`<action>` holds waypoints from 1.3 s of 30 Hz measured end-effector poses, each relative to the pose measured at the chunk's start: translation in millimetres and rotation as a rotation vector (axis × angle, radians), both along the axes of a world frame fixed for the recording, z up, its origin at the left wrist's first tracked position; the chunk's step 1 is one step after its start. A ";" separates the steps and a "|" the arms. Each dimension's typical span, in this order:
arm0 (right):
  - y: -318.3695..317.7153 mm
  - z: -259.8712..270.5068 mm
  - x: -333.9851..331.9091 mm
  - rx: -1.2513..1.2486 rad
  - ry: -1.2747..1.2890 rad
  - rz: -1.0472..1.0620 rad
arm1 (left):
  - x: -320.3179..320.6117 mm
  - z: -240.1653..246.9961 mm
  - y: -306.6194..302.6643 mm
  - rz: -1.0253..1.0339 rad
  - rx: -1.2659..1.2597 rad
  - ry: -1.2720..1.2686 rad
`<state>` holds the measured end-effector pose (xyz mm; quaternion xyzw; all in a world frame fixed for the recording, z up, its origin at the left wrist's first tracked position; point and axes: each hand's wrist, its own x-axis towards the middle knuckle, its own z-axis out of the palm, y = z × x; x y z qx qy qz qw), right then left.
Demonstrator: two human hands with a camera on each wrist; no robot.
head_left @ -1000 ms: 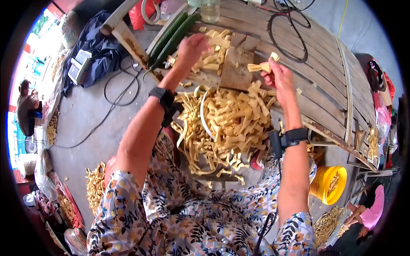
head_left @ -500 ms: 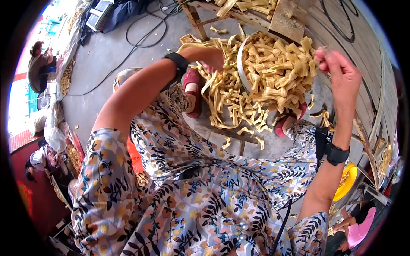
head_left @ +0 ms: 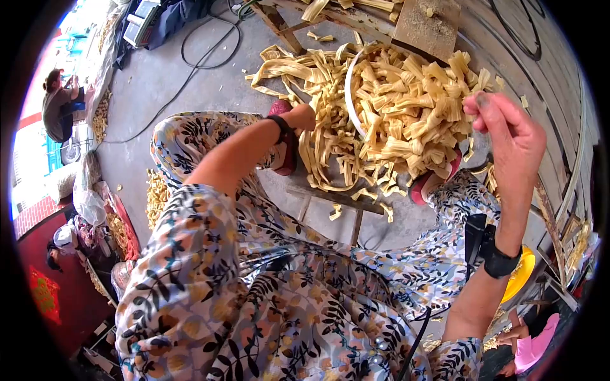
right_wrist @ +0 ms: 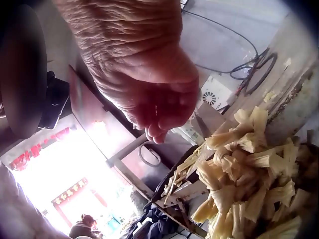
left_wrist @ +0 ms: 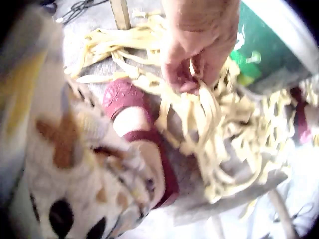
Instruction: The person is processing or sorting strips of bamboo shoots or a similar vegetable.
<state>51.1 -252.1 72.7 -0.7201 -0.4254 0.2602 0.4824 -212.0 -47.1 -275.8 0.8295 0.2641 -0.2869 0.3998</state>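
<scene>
My left hand (head_left: 301, 118) reaches down at the left side of the heap, and in the left wrist view the hand (left_wrist: 199, 55) pinches pale yellow strips (left_wrist: 207, 107) that hang below the fingertips. Knotted yellow pieces (head_left: 413, 108) are piled high to the right of a white curved rim (head_left: 349, 95). My right hand (head_left: 511, 136) is raised beside the pile's right edge, fingers curled; nothing shows in the hand. The right wrist view has this hand (right_wrist: 154, 94) above and left of the knotted pieces (right_wrist: 239, 174).
A wooden board (head_left: 427, 26) lies on the slatted table (head_left: 508, 70) beyond the pile. Red shoes (head_left: 289, 152) stand by the heap. A yellow bucket (head_left: 522, 273) is at the right, a black cable (head_left: 197, 63) on the floor. Two people sit farther off, one left (head_left: 58, 108), one lower right (head_left: 534, 343).
The head view has tilted down from the table. The knotted piece held by my right hand is gone from it. My left hand has moved from the table to the strips.
</scene>
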 end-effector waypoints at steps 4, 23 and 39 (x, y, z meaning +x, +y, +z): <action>5.5 -9.9 -0.8 0.029 0.076 0.113 | 36.9 121.6 14.0 0.255 -0.459 -0.004; 20.1 -29.5 -11.1 0.002 -0.094 0.344 | 73.5 322.5 -19.4 -0.173 0.706 -0.933; 24.7 -52.3 14.0 -0.111 -0.008 -0.073 | 121.0 313.1 -47.2 -0.203 0.567 -0.989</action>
